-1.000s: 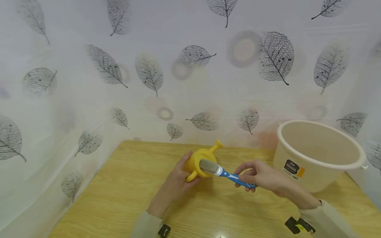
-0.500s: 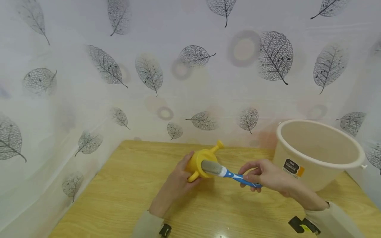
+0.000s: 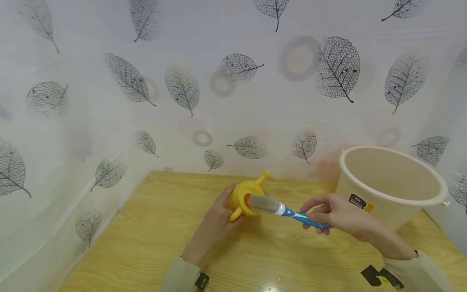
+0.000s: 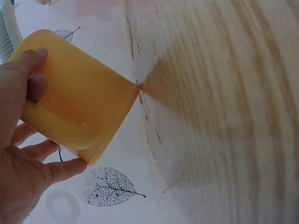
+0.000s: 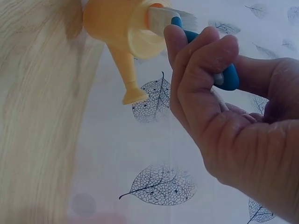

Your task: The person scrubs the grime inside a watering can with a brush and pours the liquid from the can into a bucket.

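A yellow watering can [image 3: 238, 195] is tilted on the table, its opening toward the right and its spout pointing to the back. My left hand [image 3: 213, 223] grips its side, fingers and thumb spread round the body next to the handle. In the left wrist view, the lower edge of the can [image 4: 79, 93] meets the tabletop at a corner. My right hand [image 3: 339, 217] pinches the blue handle of a brush [image 3: 271, 206] with grey bristles. The bristle tip lies right at the can's opening, where an orange inside shows; the right wrist view shows the brush head [image 5: 163, 21] overlapping that opening.
A large cream bucket [image 3: 365, 192] with a dark label stands at the back right, close behind my right hand. The wooden table [image 3: 146, 227] ends at a wall covering [image 3: 240, 109] with leaf prints.
The brush and my right hand have moved to the right, drawing the bristles outward so more of the can's orange inside shows. The can and my left hand have hardly moved.
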Action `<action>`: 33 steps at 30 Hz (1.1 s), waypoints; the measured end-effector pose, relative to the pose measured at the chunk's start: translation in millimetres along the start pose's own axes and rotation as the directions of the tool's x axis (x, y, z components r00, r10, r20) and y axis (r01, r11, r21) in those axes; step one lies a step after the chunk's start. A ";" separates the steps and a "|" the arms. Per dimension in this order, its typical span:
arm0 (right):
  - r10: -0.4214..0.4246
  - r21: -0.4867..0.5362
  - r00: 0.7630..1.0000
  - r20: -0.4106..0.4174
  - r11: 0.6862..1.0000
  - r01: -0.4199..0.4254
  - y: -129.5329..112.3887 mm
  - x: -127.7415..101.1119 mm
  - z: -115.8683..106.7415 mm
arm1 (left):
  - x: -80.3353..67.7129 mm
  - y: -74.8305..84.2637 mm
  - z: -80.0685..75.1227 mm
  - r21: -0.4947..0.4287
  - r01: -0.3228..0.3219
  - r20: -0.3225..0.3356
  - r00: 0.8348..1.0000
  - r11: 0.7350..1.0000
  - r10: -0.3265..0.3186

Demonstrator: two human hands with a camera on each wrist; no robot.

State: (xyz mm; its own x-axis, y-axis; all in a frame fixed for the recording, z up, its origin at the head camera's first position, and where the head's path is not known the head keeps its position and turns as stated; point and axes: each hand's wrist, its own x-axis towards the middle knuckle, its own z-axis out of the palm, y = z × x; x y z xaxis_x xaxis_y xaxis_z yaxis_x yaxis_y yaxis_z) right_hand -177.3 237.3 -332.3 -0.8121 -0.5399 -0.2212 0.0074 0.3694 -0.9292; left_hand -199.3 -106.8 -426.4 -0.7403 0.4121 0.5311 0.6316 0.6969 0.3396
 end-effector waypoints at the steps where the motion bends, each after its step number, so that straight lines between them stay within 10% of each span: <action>1: -0.004 0.005 1.000 0.003 1.000 0.004 1.6 -0.7 -1.2 | -0.1 0.0 -0.4 -0.003 0.009 0.001 1.000 1.000 -0.009; 33: 0.024 0.189 0.996 -0.091 0.982 -0.006 60.0 -16.6 -29.0 | -2.5 -4.7 0.1 -0.079 0.096 0.011 0.995 0.992 -0.096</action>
State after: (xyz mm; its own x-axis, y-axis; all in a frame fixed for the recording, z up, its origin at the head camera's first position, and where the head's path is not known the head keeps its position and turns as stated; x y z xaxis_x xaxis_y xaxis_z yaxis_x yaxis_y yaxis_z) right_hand -180.2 290.4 -375.8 -0.8613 -0.4602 -0.2154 0.1227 0.2230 -0.9671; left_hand -200.4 -111.0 -429.4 -0.7998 0.3498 0.4878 0.5736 0.6848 0.4495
